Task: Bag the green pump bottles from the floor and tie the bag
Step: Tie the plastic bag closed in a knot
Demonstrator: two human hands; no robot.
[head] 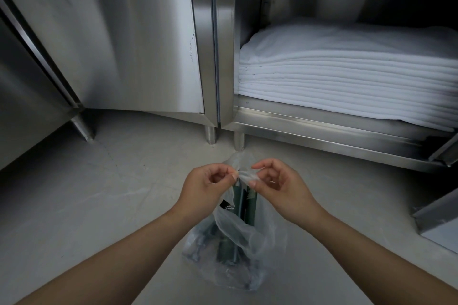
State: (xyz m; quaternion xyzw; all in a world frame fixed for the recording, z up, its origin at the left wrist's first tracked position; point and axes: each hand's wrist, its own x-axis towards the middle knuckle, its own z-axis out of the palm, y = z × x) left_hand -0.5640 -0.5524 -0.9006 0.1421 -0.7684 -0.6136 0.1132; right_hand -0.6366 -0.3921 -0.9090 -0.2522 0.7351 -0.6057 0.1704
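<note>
A clear plastic bag (247,238) stands on the grey floor at bottom centre. Dark green pump bottles (241,203) show through it, standing close together inside. My left hand (205,186) pinches the gathered top of the bag from the left. My right hand (277,183) pinches the same twisted plastic from the right, thumb and fingertips almost meeting those of the left hand. A loose flap of the bag sticks up behind my fingers. How many bottles are inside I cannot tell.
A steel cabinet (138,39) with shut doors stands behind on short legs. To its right an open compartment holds a stack of folded white linens (347,74). A steel edge (436,213) juts in at the right. Bare floor (99,193) lies to the left.
</note>
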